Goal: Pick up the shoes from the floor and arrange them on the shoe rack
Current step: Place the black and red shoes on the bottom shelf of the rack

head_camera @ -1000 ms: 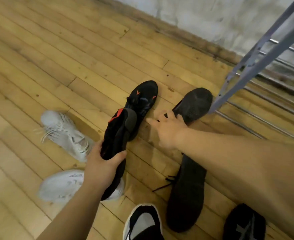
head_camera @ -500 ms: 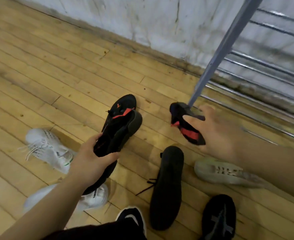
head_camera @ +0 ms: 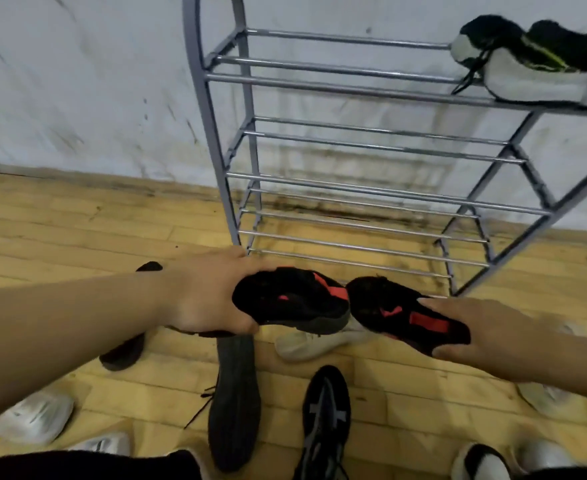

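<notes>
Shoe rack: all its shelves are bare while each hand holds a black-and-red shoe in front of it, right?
Not all bare: the head view shows a black-and-white shoe on the shoe rack's upper shelf. The left hand and right hand do each hold a black-and-red shoe.

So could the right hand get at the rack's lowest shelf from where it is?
Probably yes. The right hand, gripping a black-and-red shoe, is just in front of the shoe rack, and no shoe shows on its lowest bars or in the gap between.
</notes>
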`<state>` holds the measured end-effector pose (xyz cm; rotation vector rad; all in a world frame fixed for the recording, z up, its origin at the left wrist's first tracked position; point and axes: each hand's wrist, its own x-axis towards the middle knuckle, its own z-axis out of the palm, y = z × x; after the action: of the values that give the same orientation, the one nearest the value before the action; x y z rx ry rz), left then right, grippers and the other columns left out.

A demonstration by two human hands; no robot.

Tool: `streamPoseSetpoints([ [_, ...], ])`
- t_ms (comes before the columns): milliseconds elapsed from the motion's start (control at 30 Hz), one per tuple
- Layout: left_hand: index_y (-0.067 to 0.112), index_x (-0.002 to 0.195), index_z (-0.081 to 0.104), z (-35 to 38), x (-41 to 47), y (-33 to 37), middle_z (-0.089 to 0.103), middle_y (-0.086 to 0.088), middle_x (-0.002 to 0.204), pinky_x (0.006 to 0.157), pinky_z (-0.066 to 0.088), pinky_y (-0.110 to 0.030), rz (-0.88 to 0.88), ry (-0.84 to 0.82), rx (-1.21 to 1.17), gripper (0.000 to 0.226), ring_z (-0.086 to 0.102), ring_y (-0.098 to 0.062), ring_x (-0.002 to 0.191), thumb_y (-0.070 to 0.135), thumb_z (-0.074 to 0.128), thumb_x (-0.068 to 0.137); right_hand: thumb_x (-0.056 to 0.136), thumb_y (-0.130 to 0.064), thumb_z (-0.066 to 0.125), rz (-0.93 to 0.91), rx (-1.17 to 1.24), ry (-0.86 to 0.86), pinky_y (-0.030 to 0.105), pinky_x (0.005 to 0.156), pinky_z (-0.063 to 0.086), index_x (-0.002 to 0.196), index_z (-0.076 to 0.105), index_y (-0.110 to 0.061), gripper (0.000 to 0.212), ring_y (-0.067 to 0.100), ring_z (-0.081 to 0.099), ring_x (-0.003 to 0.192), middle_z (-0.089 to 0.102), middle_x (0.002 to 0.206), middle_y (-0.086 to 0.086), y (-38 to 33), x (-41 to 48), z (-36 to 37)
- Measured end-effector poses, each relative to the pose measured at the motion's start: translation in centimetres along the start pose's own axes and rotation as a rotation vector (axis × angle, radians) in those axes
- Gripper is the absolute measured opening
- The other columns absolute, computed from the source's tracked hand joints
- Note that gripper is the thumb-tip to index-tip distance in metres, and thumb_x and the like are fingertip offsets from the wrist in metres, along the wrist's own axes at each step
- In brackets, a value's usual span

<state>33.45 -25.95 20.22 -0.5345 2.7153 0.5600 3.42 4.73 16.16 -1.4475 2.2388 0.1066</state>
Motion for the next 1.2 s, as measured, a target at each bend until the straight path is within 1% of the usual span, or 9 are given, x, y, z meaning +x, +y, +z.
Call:
streamPoseSetpoints([
  [167,0.05,0.154,0.023,1.1,7.2,4.9,0.043,0.016,0.13,0.1,0.044,-0.032,0.093,-0.05,0.141,0.097,0.047,-0.011,0.12,0.074,0.07,0.073,0.086,-0.066,0.063,0.152,0.28,0.218,0.02,0.084,0.042,0.158,0.029,-0.038,0.085,0.004,0.053,0.107,0.056,0.13,-0.018,4.4,-0.1,7.2],
  [300,0.061,0.149,0.02,4.7,11.9,6.2,0.042,0.02,0.126,0.099,0.047,-0.031,0.094,-0.081,0.054,0.093,0.048,-0.009,0.118,0.072,0.071,0.071,0.086,-0.058,0.068,0.293,0.531,0.426,0.027,0.092,0.048,0.157,0.034,-0.033,0.082,0.012,0.058,0.116,0.059,0.136,-0.011,5.5,3.9,12.2],
  [433,0.059,0.15,0.023,7.5,14.7,5.0,0.041,0.026,0.129,0.103,0.048,-0.034,0.062,-0.122,-0.072,0.096,0.048,-0.004,0.121,0.073,0.071,0.068,0.087,-0.053,0.071,0.326,0.669,0.489,0.021,0.089,0.045,0.156,0.036,-0.033,0.08,0.005,0.054,0.108,0.058,0.124,-0.017,5.7,7.1,14.9],
  [633,0.054,0.153,0.026,9.1,17.4,3.2,0.04,0.025,0.13,0.103,0.048,-0.033,-0.011,-0.09,-0.167,0.098,0.048,-0.005,0.12,0.068,0.077,0.07,0.086,-0.053,0.071,0.372,0.734,0.566,0.03,0.101,0.048,0.155,0.037,-0.036,0.079,0.011,0.055,0.123,0.058,0.137,-0.013,6.8,9.7,15.7],
  [800,0.054,0.153,0.028,9.8,19.3,2.5,0.043,0.02,0.133,0.101,0.049,-0.034,-0.066,-0.045,-0.188,0.102,0.05,-0.009,0.122,0.075,0.074,0.064,0.088,-0.05,0.071,0.321,0.809,0.583,0.023,0.099,0.042,0.155,0.037,-0.036,0.077,0.007,0.053,0.123,0.055,0.134,-0.019,7.8,12.4,14.7],
  [933,0.057,0.151,0.03,9.9,19.9,2.2,0.044,0.02,0.137,0.1,0.053,-0.036,-0.09,-0.018,-0.243,0.102,0.053,-0.009,0.122,0.077,0.073,0.06,0.089,-0.061,0.065,0.356,0.765,0.611,0.034,0.103,0.049,0.156,0.034,-0.036,0.078,0.013,0.055,0.125,0.058,0.138,-0.01,8.1,17.1,13.5],
  [1000,0.057,0.15,0.03,9.9,20.1,2.0,0.045,0.02,0.137,0.099,0.055,-0.039,-0.105,-0.007,-0.256,0.103,0.055,-0.01,0.121,0.078,0.074,0.06,0.087,-0.073,0.055,0.346,0.711,0.538,0.039,0.1,0.051,0.157,0.027,-0.036,0.085,0.017,0.055,0.126,0.056,0.141,-0.008,8.5,19.7,12.6],
  [1133,0.058,0.15,0.029,9.7,20.0,2.1,0.043,0.02,0.136,0.099,0.054,-0.04,-0.108,-0.01,-0.241,0.101,0.053,-0.011,0.12,0.075,0.074,0.062,0.088,-0.071,0.054,0.3,0.5,0.229,0.049,0.115,0.035,0.161,0.004,-0.029,0.098,0.026,0.027,0.149,0.025,0.164,0.003,9.0,21.2,12.1],
  [1200,0.056,0.151,0.029,9.7,19.8,2.2,0.042,0.02,0.133,0.099,0.053,-0.038,-0.098,-0.008,-0.225,0.098,0.052,-0.01,0.119,0.07,0.077,0.066,0.093,-0.06,0.058,0.328,0.441,0.28,0.045,0.119,0.028,0.161,0.015,-0.026,0.087,0.026,0.019,0.152,0.021,0.165,0.004,8.4,19.6,11.6],
])
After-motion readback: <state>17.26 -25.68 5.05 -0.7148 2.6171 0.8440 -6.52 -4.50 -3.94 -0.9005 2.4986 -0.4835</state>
